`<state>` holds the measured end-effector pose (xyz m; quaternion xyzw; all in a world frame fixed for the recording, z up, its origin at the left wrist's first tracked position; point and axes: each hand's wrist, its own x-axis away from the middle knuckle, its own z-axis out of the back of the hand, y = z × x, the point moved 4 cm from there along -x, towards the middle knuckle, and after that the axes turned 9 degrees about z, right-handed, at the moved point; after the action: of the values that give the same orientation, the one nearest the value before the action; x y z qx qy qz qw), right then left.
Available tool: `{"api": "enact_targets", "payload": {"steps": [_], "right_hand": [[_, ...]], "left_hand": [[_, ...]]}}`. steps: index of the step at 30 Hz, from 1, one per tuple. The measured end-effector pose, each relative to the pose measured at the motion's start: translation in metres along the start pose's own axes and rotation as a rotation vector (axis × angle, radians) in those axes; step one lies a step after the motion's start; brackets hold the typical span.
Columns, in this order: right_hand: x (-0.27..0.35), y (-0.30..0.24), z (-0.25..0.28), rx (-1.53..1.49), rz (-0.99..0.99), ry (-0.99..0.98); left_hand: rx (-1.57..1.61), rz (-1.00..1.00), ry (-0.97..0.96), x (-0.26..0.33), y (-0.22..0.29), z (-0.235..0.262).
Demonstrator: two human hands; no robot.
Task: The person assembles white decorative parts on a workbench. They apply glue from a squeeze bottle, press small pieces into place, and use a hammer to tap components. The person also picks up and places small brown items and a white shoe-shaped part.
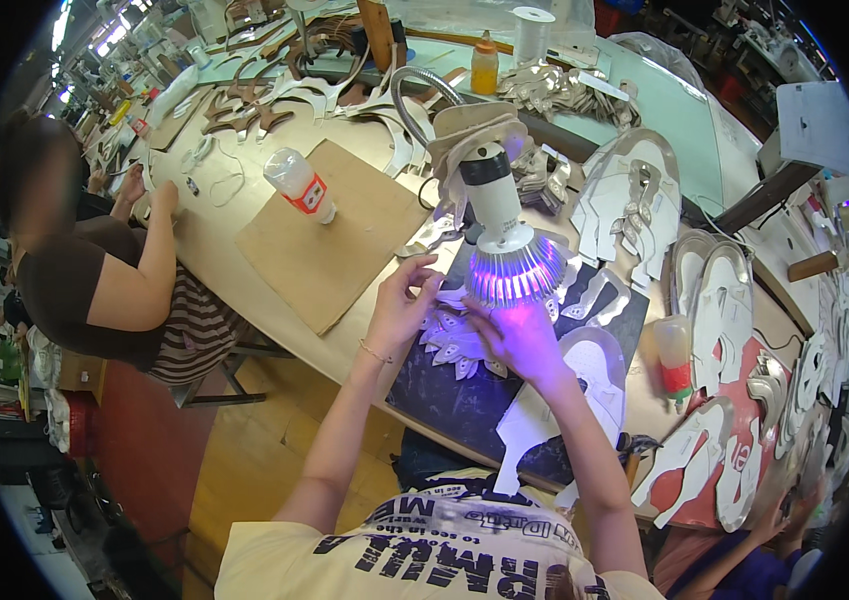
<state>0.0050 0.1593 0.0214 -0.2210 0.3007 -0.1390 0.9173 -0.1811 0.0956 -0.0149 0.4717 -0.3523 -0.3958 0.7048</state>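
Observation:
My left hand (399, 305) is at the left side of a purple-lit lamp, its fingers curled in toward the thumb; whatever may be between the fingertips is too small to make out. Under the lamp, my right hand (524, 343) reaches forward with its fingers stretched over a small heap of cut shoe pieces (452, 345). Purple light washes over that hand and the pieces. The lamp (514, 265) has a white ribbed head on a bendable metal neck. All of this is above a dark mat (434, 395). White flat cut pieces (592, 372) lie beside my right wrist.
Left of the mat, a clear bottle (296, 183) stands on brown cardboard (354, 245). A squeeze bottle (672, 358) is at the right, near stacked shoe pieces (719, 300). An orange bottle (484, 66) and thread spool (532, 38) stand behind. Another person (94, 270) sits at the left.

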Motion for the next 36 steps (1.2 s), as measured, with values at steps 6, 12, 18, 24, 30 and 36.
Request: {"api": "enact_targets", "payload": {"steps": [6, 12, 18, 24, 30, 36], "right_hand": [[0.01, -0.008, -0.005, 0.2, 0.019, -0.033], [0.012, -0.013, -0.003, 0.306, 0.014, -0.048], [0.011, -0.005, -0.009, 0.331, -0.015, -0.154], [0.003, -0.005, -0.007, 0.337, -0.056, -0.176], [0.037, -0.018, 0.038, 0.314, -0.199, 0.172], [0.146, 0.005, 0.115, 0.224, -0.815, 0.306]], "left_hand": [[-0.229, -0.183, -0.157, -0.006, 0.032, -0.002], [-0.359, -0.084, -0.102, -0.026, 0.018, 0.001], [0.115, -0.068, 0.33, -0.022, 0.008, 0.057], [0.031, -0.12, 0.515, 0.047, 0.054, 0.118], [0.056, 0.001, 0.073, 0.108, 0.098, 0.055], [-0.078, -0.151, -0.461, 0.139, 0.137, -0.029]]}}
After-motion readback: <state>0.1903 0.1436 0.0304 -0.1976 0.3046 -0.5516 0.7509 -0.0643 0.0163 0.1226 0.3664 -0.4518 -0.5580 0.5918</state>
